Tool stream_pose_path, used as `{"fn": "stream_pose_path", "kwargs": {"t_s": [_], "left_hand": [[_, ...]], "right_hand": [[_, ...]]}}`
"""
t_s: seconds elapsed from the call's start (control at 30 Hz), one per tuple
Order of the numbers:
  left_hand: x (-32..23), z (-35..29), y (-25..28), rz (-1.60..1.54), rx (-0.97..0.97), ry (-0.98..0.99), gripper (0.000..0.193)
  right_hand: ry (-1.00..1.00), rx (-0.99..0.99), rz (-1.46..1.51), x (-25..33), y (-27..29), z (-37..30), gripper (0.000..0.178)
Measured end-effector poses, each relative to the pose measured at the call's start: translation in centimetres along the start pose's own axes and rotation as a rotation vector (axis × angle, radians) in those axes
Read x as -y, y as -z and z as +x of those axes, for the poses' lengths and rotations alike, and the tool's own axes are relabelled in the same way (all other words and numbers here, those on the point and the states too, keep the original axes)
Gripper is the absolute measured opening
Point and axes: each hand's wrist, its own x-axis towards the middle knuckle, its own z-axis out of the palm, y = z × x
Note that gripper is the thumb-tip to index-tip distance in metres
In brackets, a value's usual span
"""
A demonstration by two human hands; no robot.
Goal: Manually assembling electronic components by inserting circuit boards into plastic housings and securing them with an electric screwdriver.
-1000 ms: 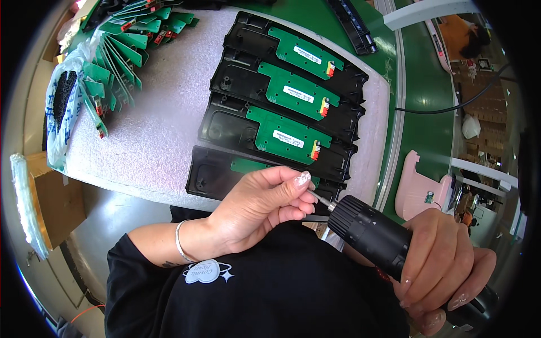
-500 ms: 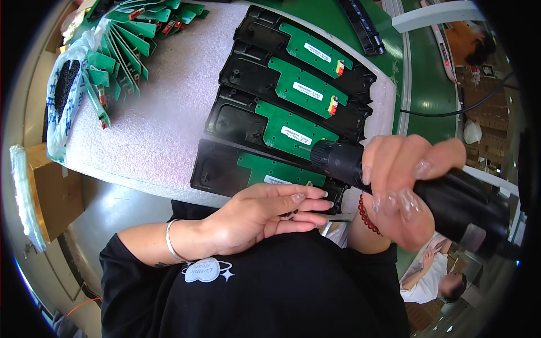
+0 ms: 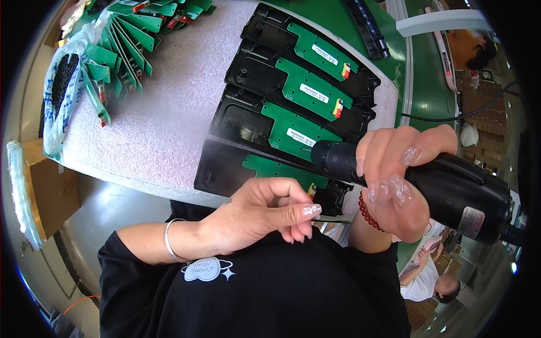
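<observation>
Head: right hand (image 3: 399, 183) grips 1 screwdriver (image 3: 459, 194); 4 housings (image 3: 236, 121) in row.

At the left I see a cardboard box (image 3: 61, 188) with translucent plastic (image 3: 23, 194) along its side and, nearer, an orange cord (image 3: 79, 305). At my near right is a co-worker (image 3: 421, 284) in white; farther off, a pale plastic bag (image 3: 469, 135) and a white bar (image 3: 442, 22).

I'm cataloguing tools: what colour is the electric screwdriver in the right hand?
The electric screwdriver is black, seen best in the head view.
</observation>
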Motion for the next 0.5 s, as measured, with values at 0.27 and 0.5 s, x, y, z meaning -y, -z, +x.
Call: {"fn": "stream_pose_path", "kwargs": {"t_s": [0.27,0.5], "left_hand": [[-0.69,-0.27,-0.28,-0.070,-0.063,-0.064,0.011],[-0.85,-0.49,-0.08,-0.236,-0.121,-0.082,0.012]], "right_hand": [[-0.025,0.023,0.006,-0.30,0.09,0.27,0.026],[-0.059,0.052,-0.037,-0.38,-0.48,0.47,0.027]]}}
